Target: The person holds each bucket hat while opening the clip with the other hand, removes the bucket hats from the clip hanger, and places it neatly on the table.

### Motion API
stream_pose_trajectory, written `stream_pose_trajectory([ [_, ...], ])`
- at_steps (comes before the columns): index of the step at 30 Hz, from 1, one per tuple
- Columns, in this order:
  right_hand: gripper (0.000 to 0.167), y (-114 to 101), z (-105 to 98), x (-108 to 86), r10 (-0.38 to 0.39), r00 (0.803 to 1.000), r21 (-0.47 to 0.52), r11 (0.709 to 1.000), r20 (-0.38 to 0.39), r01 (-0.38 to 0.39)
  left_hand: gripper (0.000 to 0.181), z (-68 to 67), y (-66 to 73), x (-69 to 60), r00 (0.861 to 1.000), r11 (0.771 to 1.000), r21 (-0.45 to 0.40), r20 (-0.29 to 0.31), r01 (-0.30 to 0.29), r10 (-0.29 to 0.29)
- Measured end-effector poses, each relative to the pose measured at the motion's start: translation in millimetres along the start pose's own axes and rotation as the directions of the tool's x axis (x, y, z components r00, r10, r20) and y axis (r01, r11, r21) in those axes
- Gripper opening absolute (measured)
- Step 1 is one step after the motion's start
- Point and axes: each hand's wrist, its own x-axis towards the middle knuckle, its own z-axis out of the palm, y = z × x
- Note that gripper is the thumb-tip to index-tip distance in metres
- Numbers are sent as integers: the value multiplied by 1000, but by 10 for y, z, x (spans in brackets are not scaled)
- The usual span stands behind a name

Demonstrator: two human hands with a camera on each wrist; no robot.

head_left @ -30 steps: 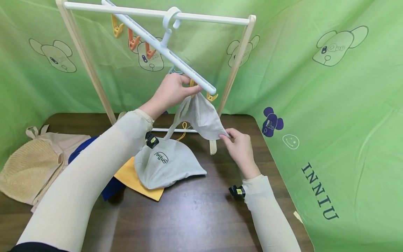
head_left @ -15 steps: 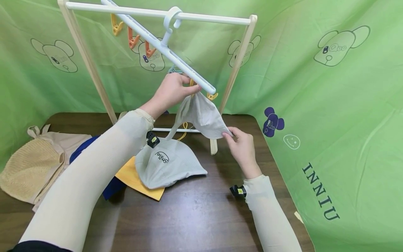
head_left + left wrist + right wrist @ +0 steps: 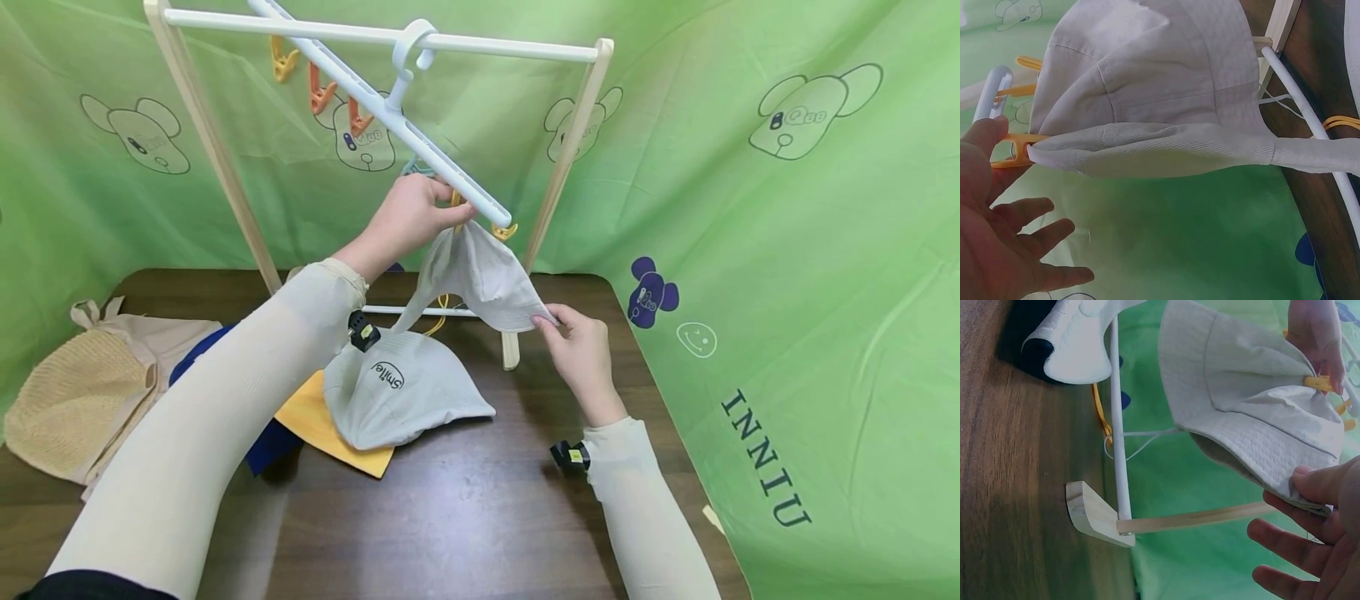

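A light grey bucket hat (image 3: pixel 491 279) hangs below the right end of a pale blue clip hanger (image 3: pixel 442 162). My left hand (image 3: pixel 408 218) pinches a yellow clip (image 3: pixel 1020 151) between thumb and forefinger; in the left wrist view the clip meets the folded fabric at the hat's crown. The other fingers of that hand are spread. At the brim's right edge, my right hand (image 3: pixel 583 354) pinches the fabric between thumb and forefinger, as the right wrist view also shows. Another yellow clip (image 3: pixel 504 231) sits at the hanger's tip, beside the hat.
The hanger hooks over the white bar of a wooden rack (image 3: pixel 566 158). Orange clips (image 3: pixel 358 119) hang on its left half. On the table (image 3: pixel 450 517) lie a grey "Smile" hat (image 3: pixel 405 392), yellow cloth (image 3: pixel 330 429), blue cloth (image 3: pixel 272 450) and a straw hat (image 3: pixel 75 400).
My right hand has shifted very slightly to the right with the brim. My left hand keeps its pinch on the clip. The view has moved a little.
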Motion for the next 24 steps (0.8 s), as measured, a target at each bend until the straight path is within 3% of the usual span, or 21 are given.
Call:
stream_pose_trajectory([
  [13,11,4,-33,9,35,999,66,997,-4,-35,52,-11,-26,-14,1000,1000,-19,22,3,-2],
  [24,10,29,-19,48,66,998,96,993,20,-68,53,-51,-74,-35,1000,999,-35,6,-16,16],
])
